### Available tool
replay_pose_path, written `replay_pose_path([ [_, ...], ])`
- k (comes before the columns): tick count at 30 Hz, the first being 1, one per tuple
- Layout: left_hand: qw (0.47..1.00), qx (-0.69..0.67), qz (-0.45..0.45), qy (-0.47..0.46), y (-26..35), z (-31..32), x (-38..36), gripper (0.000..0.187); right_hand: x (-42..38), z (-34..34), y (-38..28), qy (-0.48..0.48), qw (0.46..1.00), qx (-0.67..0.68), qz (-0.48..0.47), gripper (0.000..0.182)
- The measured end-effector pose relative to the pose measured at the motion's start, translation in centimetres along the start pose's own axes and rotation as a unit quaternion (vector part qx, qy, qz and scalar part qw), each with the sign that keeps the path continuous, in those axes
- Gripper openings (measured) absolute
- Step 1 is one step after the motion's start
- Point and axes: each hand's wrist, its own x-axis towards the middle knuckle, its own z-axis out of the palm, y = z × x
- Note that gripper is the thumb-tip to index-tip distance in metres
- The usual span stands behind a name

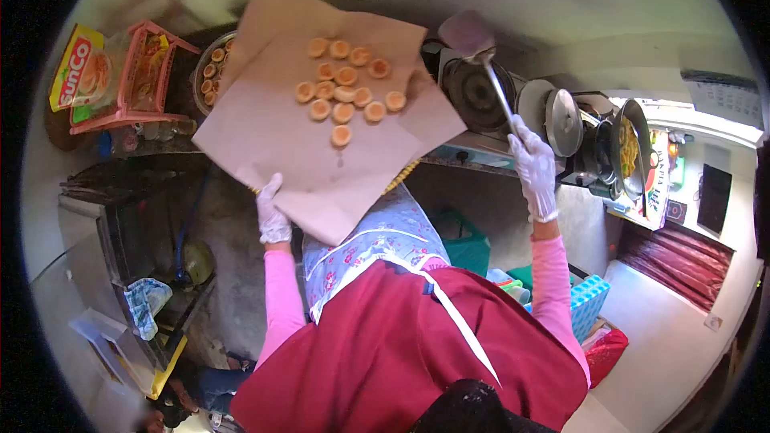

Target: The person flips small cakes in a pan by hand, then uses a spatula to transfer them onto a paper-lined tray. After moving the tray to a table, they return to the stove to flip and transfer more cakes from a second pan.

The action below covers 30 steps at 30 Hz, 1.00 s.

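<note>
Brown paper (265, 120) lies spread over a tray whose woven yellow edge (403, 176) shows beneath it. Several round browned pastries (342, 113) are scattered on the paper. My left hand (273, 212), in a white glove, grips the near left edge, thumb on top and the other fingers hidden underneath. Off to the right, my right hand (533, 164), gloved too, is closed around the handle of a metal spatula (499, 88). The spatula's wide blade points up and away, beside the stove burner (481, 95) and apart from the pastries.
A round container of pastries (210, 80) stands behind the paper's left side. Further left is a pink rack (128, 80). Lids (564, 122) and a pan of food (630, 148) are at the right. A green crate (465, 244) stands below. Part of another person (216, 385) shows at lower left.
</note>
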Motion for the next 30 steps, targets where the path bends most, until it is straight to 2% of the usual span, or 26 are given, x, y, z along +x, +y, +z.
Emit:
replay_pose_path([
  [2,1.0,0.006,0.003,0.03,2.1,-2.4,-2.0,0.04,1.6,1.0,0.1,-0.103,0.99,0.019,0.093,0.038],
  [4,0.997,0.023,0.008,0.073,4.1,-3.4,-4.5,0.038,3.4,3.1,0.4,-0.126,0.99,-0.065,-0.001,0.036],
  [5,0.995,0.026,0.038,0.093,4.5,-4.1,-5.7,0.037,4.3,4.2,0.7,-0.135,0.984,-0.104,-0.049,0.036],
  [8,0.985,0.028,0.091,0.143,4.8,-6.3,-9.0,0.036,7.5,7.4,3.2,-0.073,0.947,-0.187,-0.25,0.027],
  [12,0.967,0.024,0.139,0.213,2.5,-8.0,-12.7,0.039,12.5,8.8,0.9,-0.118,0.918,-0.296,-0.236,0.019],
  [13,0.962,0.021,0.152,0.226,1.7,-7.8,-13.7,0.039,14.1,8.5,0.7,-0.143,0.912,-0.299,-0.243,0.021],
  [16,0.941,0.026,0.157,0.3,-1.3,-8.0,-15.6,0.038,18.1,8.6,-0.1,-0.206,0.931,-0.198,-0.227,0.025],
  [17,0.929,0.037,0.161,0.332,-2.4,-7.3,-16.3,0.039,18.5,8.9,-0.1,-0.222,0.936,-0.191,-0.197,0.027],
  [19,0.929,0.009,0.146,0.339,-4.0,-5.4,-17.7,0.041,18.4,9.7,-2.3,-0.251,0.941,-0.178,-0.138,0.03],
  [20,0.93,-0.003,0.139,0.341,-4.5,-4.6,-18.0,0.042,17.6,10.4,-3.1,-0.25,0.932,-0.129,-0.231,0.041],
  [21,0.926,-0.011,0.138,0.35,-5.3,-4.5,-18.1,0.042,18.6,14.1,-1.3,-0.244,0.947,-0.053,-0.2,0.042],
  [22,0.923,-0.018,0.137,0.358,-6.1,-4.7,-18.4,0.043,17.3,15.9,-3.2,-0.273,0.948,-0.009,-0.164,0.04],
  [23,0.921,-0.021,0.135,0.366,-6.7,-4.7,-18.8,0.044,16.5,18.8,-4.1,-0.222,0.94,0.004,-0.259,0.036],
  [24,0.918,-0.007,0.132,0.374,-7.1,-4.2,-19.1,0.046,15.2,20.2,-7.3,-0.224,0.948,0.072,-0.216,0.045],
  [25,0.919,-0.021,0.138,0.368,-7.4,-3.3,-19.4,0.047,16.4,26.5,-4.8,-0.143,0.928,-0.02,-0.344,0.045],
  [27,0.926,-0.039,0.143,0.349,-7.5,-2.1,-20.1,0.05,16.4,32.8,-8.5,-0.231,0.962,-0.058,-0.133,0.04],
  [28,0.935,-0.056,0.118,0.331,-7.8,-3.6,-20.0,0.054,17.1,38.8,-5.4,-0.146,0.941,-0.019,-0.304,0.047],
  [30,0.931,-0.056,0.109,0.344,-7.1,-2.6,-19.8,0.054,15.6,35.9,-9.7,-0.169,0.967,-0.024,-0.19,0.046],
])
